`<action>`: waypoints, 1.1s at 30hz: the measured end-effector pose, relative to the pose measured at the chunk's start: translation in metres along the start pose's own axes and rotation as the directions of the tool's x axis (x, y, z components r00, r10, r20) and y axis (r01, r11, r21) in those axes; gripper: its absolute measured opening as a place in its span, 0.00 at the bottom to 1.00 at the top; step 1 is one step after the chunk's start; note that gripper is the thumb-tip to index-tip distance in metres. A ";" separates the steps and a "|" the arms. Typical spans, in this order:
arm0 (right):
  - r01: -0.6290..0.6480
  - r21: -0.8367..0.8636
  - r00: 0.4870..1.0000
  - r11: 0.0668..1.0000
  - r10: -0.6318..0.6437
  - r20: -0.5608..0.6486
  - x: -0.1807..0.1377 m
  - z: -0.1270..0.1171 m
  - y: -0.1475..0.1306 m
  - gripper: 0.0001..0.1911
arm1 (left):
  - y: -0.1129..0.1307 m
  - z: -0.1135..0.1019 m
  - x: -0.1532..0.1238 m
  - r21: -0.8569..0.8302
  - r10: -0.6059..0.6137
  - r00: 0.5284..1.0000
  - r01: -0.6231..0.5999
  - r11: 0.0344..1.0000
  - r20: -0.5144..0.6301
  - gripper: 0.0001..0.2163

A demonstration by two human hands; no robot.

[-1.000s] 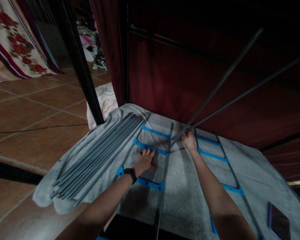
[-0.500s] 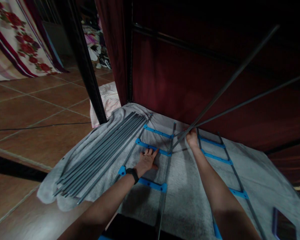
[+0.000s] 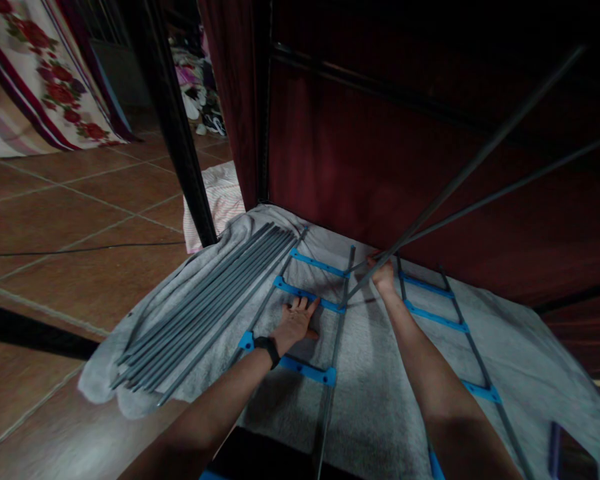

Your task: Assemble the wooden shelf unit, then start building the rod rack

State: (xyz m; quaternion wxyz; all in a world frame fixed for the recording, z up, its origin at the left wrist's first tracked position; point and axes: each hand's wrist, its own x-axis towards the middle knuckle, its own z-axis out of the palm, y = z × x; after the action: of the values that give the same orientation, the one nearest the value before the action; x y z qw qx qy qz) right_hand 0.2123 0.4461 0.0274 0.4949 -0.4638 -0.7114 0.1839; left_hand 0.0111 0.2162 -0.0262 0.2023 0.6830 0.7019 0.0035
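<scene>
My left hand (image 3: 296, 321), with a dark watch on its wrist, lies with fingers spread at a blue crosspiece (image 3: 310, 293) of a ladder-like frame. Grey rods form that frame's two sides, joined by several blue crosspieces. My right hand (image 3: 381, 273) is wrapped round grey rods. One thick rod (image 3: 475, 157) slants up to the right, its low end by the frame's right side. A thinner rod (image 3: 520, 183) crosses it at my fist and runs right at a lower angle. Behind my right arm lies a second frame with blue crosspieces (image 3: 437, 315).
Loose grey rods (image 3: 205, 313) lie side by side at the left of the grey blanket (image 3: 365, 380). A phone (image 3: 573, 453) rests at the lower right. A black post (image 3: 177, 127) stands at the left; a dark red panel (image 3: 340, 147) rises behind.
The view has shifted slightly, so everything sits a little further right. Both hands keep their places, and the slanting rods are held much as before.
</scene>
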 end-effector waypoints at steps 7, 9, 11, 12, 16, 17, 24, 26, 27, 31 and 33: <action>-0.095 0.041 0.995 0.995 0.094 0.016 -0.001 0.009 -0.006 0.10 | 0.000 -0.003 -0.002 0.019 0.007 1.000 -0.007 1.000 0.012 0.48; -0.110 0.043 0.994 0.993 0.109 0.018 0.000 0.010 -0.010 0.10 | 0.000 -0.002 -0.002 0.018 0.008 1.000 -0.008 1.000 0.006 0.48; -0.124 0.044 0.992 0.991 0.123 0.017 0.000 0.011 -0.014 0.10 | 0.000 -0.002 -0.002 0.011 0.010 1.000 -0.010 1.000 -0.004 0.48; -0.131 0.045 0.991 0.990 0.130 0.018 0.000 0.011 -0.017 0.10 | 0.000 -0.002 -0.002 0.006 0.012 1.000 -0.012 1.000 -0.010 0.48; -0.155 0.044 0.988 0.987 0.154 0.029 0.001 0.011 -0.024 0.10 | -0.001 0.000 -0.001 -0.011 0.008 1.000 -0.008 1.000 -0.026 0.50; -0.159 0.043 0.987 0.986 0.158 0.035 0.002 0.011 -0.025 0.10 | -0.001 0.002 0.000 -0.015 0.007 0.999 -0.007 1.000 -0.032 0.50; -0.183 0.043 0.980 0.982 0.179 0.083 0.002 0.009 -0.027 0.07 | -0.004 0.011 0.003 -0.023 0.009 0.997 -0.011 1.000 -0.080 0.50; -0.184 0.037 0.980 0.982 0.180 0.088 0.003 0.009 -0.027 0.06 | -0.004 0.011 0.004 -0.028 0.014 0.997 -0.016 0.999 -0.073 0.50; -0.184 0.033 0.980 0.982 0.180 0.090 0.003 0.009 -0.027 0.06 | -0.005 0.011 0.004 -0.030 0.016 0.998 -0.018 0.999 -0.063 0.50; -0.184 0.020 0.979 0.983 0.181 0.097 0.005 0.009 -0.027 0.08 | -0.005 0.009 0.004 -0.016 0.021 0.998 -0.022 1.000 -0.057 0.51; -0.177 0.013 0.979 0.984 0.175 0.104 0.007 0.008 -0.027 0.08 | -0.004 0.008 0.003 -0.011 0.029 0.997 -0.030 0.999 -0.064 0.50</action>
State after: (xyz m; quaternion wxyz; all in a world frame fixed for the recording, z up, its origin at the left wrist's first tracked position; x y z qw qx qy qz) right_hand 0.1918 0.4399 0.0469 0.4446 -0.5095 -0.6899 0.2585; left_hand 0.0093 0.2162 -0.0359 0.1835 0.6916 0.6978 0.0325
